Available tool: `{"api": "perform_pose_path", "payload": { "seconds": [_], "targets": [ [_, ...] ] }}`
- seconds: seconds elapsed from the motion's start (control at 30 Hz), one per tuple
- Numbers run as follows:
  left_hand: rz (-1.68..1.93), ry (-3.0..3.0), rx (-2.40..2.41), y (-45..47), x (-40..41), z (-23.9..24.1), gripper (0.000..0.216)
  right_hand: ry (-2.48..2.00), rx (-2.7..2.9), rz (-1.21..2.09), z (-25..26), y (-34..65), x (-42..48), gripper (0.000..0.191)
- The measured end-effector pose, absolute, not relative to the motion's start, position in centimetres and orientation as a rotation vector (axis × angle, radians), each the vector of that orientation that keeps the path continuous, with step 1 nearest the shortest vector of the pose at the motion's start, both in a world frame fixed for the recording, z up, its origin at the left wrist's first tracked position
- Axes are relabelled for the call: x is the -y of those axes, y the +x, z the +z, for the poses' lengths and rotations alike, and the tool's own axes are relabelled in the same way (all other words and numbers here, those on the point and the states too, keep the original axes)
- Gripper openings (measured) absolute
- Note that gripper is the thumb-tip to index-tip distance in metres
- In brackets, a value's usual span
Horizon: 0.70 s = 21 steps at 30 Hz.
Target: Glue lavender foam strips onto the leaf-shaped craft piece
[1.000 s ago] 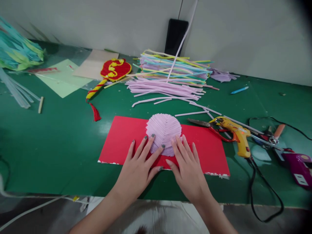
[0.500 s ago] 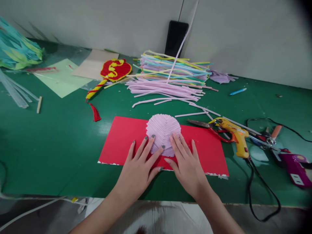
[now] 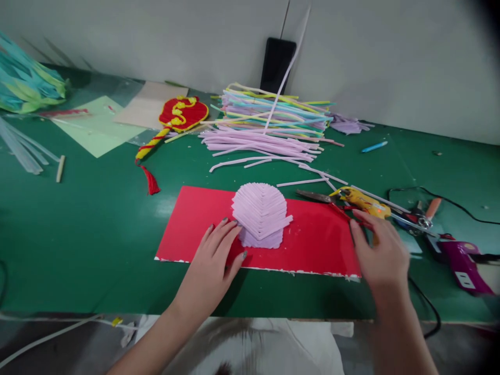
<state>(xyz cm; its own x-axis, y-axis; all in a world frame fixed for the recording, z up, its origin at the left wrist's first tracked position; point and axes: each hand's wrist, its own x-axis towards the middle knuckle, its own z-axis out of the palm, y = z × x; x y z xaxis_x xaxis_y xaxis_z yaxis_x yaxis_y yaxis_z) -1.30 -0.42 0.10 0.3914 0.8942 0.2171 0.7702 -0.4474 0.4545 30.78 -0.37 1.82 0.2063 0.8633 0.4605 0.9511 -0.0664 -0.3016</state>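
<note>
A pale lilac leaf-shaped piece (image 3: 261, 211), built of overlapping strips in a V pattern, lies on a red board (image 3: 312, 234). One strip end sticks out past its right edge. My left hand (image 3: 214, 252) rests open on the board, fingertips at the lower left edge of the piece. At the board's right end, my right hand (image 3: 385, 250) has thumb and fingers round the red handles of the scissors (image 3: 316, 196), whose blades point left and still lie on the table. Behind that hand lies a yellow glue gun (image 3: 363, 202), its grip mostly hidden.
Bundles of lilac and multicoloured strips (image 3: 261, 143) lie at the back, before a leaning black phone (image 3: 278, 62). A red-and-yellow fan (image 3: 183, 113) with a tassel is at left. A purple tool (image 3: 466, 265), cords and a blue pen (image 3: 374, 147) lie on the right.
My right hand has left the lilac piece and moved right to the scissors' handles. My left hand has shifted slightly left and down, uncovering the lower part of the piece.
</note>
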Motion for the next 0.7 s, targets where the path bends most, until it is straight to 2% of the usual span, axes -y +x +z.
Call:
{"api": "perform_pose_path", "payload": {
  "seconds": [0.1,0.23,0.4,0.53,0.7],
  "targets": [
    [0.668,2.366,-1.486,-1.0,0.3,0.0,0.04,-2.025,1.614,-0.322,1.9,33.4,0.3,0.026],
    [0.703,2.422,-1.497,-0.8,0.2,0.0,0.036,-2.282,1.382,-0.355,2.1,34.6,0.2,0.036],
    [0.748,2.425,-1.515,-0.6,0.3,0.1,0.034,-2.648,1.117,0.088,1.7,35.1,-0.4,0.049],
    [0.844,2.424,-1.487,-0.6,0.5,0.2,0.031,-2.681,1.101,0.176,1.0,35.2,-0.6,0.044],
    [0.924,2.409,-1.481,-0.7,0.6,0.9,0.022,-2.518,1.065,-0.033,0.9,35.1,-0.1,0.038]
  ]
}}
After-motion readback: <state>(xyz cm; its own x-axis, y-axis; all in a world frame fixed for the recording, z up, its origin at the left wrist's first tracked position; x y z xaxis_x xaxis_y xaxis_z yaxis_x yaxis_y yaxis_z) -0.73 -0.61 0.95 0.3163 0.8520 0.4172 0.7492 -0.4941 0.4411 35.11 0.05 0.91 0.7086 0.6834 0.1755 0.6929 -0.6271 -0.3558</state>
